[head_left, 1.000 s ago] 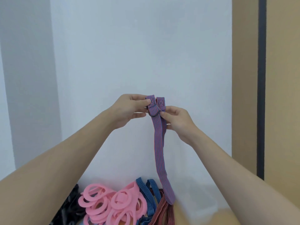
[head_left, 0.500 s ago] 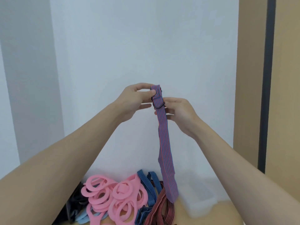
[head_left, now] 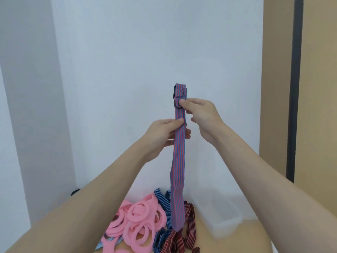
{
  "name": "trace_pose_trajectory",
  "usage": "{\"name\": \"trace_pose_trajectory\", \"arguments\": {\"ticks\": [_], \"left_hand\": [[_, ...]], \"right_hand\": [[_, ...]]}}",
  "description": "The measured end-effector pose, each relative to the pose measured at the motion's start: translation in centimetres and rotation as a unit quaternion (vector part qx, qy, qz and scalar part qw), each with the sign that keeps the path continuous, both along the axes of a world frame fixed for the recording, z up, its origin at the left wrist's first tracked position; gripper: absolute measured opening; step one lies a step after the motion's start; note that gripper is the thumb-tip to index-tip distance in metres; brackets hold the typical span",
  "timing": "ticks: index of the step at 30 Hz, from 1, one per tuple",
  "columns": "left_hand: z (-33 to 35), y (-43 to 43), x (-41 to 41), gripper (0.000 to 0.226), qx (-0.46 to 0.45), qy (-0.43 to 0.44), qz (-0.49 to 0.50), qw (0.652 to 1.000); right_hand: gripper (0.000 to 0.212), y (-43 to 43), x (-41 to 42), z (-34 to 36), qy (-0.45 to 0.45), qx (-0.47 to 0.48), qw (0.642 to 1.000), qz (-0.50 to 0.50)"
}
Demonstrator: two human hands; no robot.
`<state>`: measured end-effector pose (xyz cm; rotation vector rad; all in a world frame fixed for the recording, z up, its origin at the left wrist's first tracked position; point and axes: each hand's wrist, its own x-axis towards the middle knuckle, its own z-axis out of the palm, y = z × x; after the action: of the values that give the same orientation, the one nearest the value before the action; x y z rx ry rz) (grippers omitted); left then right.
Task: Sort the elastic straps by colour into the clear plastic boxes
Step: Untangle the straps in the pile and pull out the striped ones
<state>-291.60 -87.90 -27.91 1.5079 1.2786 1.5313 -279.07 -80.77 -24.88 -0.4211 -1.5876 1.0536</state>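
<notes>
- Striped elastic strap (head_left: 179,152), red and blue, held up lengthwise in front of the white wall (head_left: 145,52); lower end hanging down in front of the pile below, touching it or not cannot be told.
- Top end folded over a dark ring (head_left: 176,105), with a stitched cross on the fold.
- Of the two hands, right hand (head_left: 202,115) the higher one, pinching the strap at the ring, thumb on the front face.
- Left hand (head_left: 162,136) just below, pinching the strap with thumb in front and fingers behind.
- Piled on the tan surface (head_left: 200,241): pink rings (head_left: 138,221) on the left, blue striped straps (head_left: 162,199) behind them, dark red striped straps (head_left: 189,225) on the right, and a light blue piece (head_left: 107,243) partly under the pink ones.
- Clear plastic box (head_left: 228,221) just right of the pile, close to the wall.
- Wooden panel (head_left: 319,88) with a dark upright strip (head_left: 294,88) at the far right.
</notes>
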Motion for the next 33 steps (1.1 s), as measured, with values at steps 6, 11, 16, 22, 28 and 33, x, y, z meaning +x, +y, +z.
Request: {"name": "trace_pose_trajectory", "arguments": {"ticks": [6, 11, 16, 22, 28, 33], "left_hand": [[1.0, 0.0, -0.2, 0.018, 0.028, 0.002, -0.008, 1.000], [1.4, -0.9, -1.2, 0.016, -0.033, -0.025, -0.065, 0.997], [1.8, -2.0, -1.9, 0.024, -0.079, -0.030, -0.075, 0.994], [2.2, -2.8, -2.1, 0.029, -0.088, -0.021, -0.110, 0.990], [2.5, -2.8, -2.5, 0.020, -0.014, 0.034, -0.023, 0.999], [2.3, -2.1, -2.1, 0.022, 0.151, 0.246, 0.198, 0.937]], "right_hand": [[0.033, -0.1, 0.0, -1.3, -0.066, -0.005, 0.998, 0.019], [0.020, 0.5, 1.4, -1.7, -0.057, -0.026, 0.996, -0.056], [0.059, 1.1, 2.1, -3.7, -0.099, 0.142, 0.982, -0.075], [0.025, 0.8, 0.1, -3.6, -0.098, 0.230, 0.965, -0.075], [0.011, 0.0, 0.0, -3.3, -0.111, 0.224, 0.957, -0.148], [0.017, -0.9, -0.3, -3.2, -0.151, 0.239, 0.932, -0.228]]}}
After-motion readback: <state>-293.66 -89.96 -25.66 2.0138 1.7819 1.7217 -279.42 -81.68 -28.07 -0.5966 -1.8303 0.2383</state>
